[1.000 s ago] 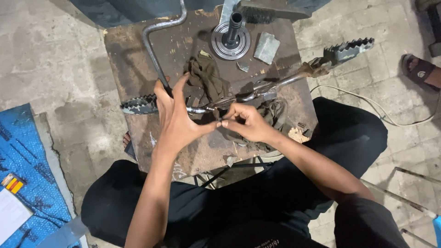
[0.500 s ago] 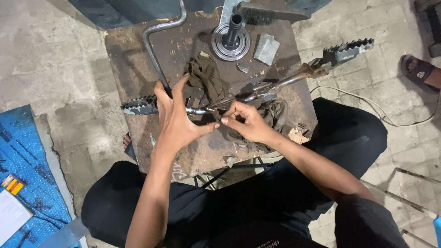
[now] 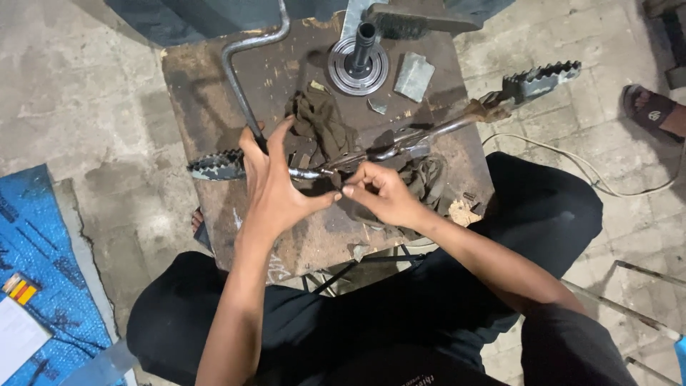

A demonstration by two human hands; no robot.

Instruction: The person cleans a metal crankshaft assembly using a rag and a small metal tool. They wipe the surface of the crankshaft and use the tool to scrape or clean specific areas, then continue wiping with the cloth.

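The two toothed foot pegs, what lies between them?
Between the left peg and right peg, the head view shows a metal bar, with both hands at its middle.

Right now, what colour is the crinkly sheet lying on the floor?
Blue. The crinkly sheet lies at the left edge of the head view, the only view there is.

Greasy grey metal footrest bar [image 3: 400, 143], matt crumpled cloth rag [image 3: 321, 125], rough rusty worktop [image 3: 207, 93].

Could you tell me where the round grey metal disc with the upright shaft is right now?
In the head view, the round grey metal disc with the upright shaft stands at the far edge of the rusty workbench, beyond both hands.
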